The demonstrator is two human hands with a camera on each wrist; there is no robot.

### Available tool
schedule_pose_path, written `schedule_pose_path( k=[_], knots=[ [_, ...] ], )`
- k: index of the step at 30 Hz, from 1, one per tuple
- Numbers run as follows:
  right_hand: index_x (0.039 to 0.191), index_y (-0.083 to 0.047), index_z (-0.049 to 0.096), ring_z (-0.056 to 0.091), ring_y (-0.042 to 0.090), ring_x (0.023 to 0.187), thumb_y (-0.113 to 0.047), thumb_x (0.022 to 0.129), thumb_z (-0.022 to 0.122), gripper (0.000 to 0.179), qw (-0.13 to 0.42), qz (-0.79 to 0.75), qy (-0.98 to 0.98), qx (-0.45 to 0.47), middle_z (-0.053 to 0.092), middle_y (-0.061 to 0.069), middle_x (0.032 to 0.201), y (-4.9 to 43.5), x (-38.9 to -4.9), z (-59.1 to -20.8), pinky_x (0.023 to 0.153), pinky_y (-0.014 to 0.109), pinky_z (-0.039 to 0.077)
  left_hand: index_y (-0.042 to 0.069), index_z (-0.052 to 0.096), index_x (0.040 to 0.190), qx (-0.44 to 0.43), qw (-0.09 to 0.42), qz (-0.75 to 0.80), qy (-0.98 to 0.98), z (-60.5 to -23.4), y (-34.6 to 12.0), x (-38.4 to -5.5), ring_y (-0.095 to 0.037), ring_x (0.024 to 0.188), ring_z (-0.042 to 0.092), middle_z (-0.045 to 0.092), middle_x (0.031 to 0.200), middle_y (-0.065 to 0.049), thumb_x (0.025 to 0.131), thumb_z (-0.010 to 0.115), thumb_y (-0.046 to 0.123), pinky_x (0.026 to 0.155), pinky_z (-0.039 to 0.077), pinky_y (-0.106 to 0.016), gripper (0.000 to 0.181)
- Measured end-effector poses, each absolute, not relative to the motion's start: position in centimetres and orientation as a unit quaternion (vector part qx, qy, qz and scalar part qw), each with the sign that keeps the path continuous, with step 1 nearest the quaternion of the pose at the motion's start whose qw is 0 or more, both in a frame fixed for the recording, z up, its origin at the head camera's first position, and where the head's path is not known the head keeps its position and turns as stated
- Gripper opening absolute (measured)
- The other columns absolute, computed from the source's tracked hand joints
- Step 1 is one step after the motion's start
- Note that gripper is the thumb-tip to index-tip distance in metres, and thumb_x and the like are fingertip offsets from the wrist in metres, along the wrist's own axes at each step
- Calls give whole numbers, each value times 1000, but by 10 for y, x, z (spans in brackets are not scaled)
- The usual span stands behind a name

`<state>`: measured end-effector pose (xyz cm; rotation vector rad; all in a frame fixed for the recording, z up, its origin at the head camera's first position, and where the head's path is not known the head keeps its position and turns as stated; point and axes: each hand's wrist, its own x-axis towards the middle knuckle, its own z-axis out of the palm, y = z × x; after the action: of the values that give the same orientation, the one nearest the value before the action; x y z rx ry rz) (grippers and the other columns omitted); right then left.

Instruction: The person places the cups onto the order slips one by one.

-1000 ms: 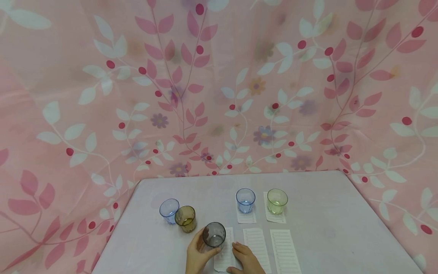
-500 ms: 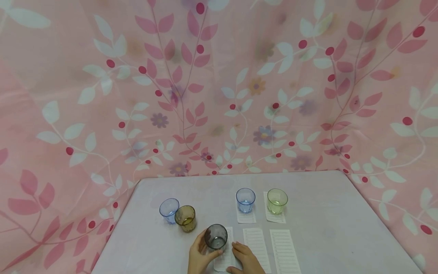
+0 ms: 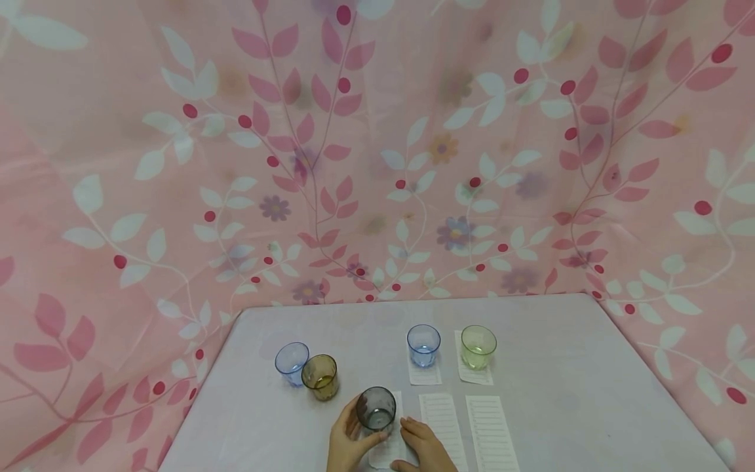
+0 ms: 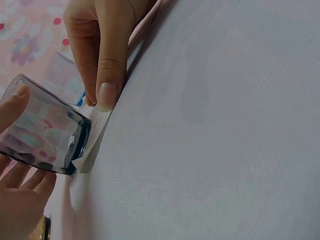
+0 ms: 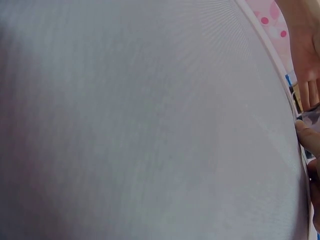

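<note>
I have the left hand [image 3: 349, 442] gripping the grey cup [image 3: 376, 410], thumb on the near side and fingers around the side away from the right hand [image 3: 426, 446]. The cup is between the hands, mouth up, over the far part of a paper strip [image 3: 386, 452]; I cannot confirm whether its base bears on the paper. The right hand holds nothing that I can see: its fingers are extended, thumb apart, and touch the edge of the same strip. Handling notes: the cup has clear, smooth walls and a thicker-looking base; I judge it rigid, modest in weight, slippery if damp, and liable to chip if it is glass, which I cannot verify. The wall flares toward the rim, so a grip below the flare should resist slipping; take hold at mid-wall, thumb opposed to the fingers, and keep pressure off the rim. The strip looks light and limp and could drag under the base; fingertips flat on its edge suit it best. Observe clearance to the brown cup [image 3: 320, 378], beyond the left hand on its outer side, and to the blue cup [image 3: 423, 345], well beyond the right hand.
</note>
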<state>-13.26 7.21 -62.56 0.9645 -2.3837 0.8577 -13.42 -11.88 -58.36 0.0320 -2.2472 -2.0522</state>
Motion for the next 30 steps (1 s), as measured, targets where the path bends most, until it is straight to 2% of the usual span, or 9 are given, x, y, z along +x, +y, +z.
schedule_pose_path(
  k=[14, 22, 30],
  knots=[
    [103, 10, 67, 61, 34, 98, -47, 81, 70, 61, 204, 308, -860, 353, 66, 20, 108, 72, -131, -623, 79, 37, 56, -7, 45, 132, 12, 67, -671, -739, -584, -112, -139, -40, 122, 48, 52, 130, -27, 65, 85, 6, 101, 41, -44, 79],
    [104, 10, 67, 61, 34, 100, -47, 83, 67, 61, 194, 300, -863, 357, 66, 20, 108, 73, -133, -623, 80, 38, 55, -9, 46, 130, 6, 86, -675, -733, -581, -106, -140, -40, 120, 50, 53, 127, -28, 65, 84, 2, 100, 45, -31, 77],
    [104, 8, 68, 61, 34, 98, -49, 84, 64, 60, 206, 281, -862, 368, 68, 19, 106, 73, -135, -624, 79, 37, 55, -11, 45, 130, -15, 100, -674, -732, -579, -102, -139, -43, 118, 50, 52, 126, -30, 66, 82, -3, 100, 43, -44, 75]
  ],
)
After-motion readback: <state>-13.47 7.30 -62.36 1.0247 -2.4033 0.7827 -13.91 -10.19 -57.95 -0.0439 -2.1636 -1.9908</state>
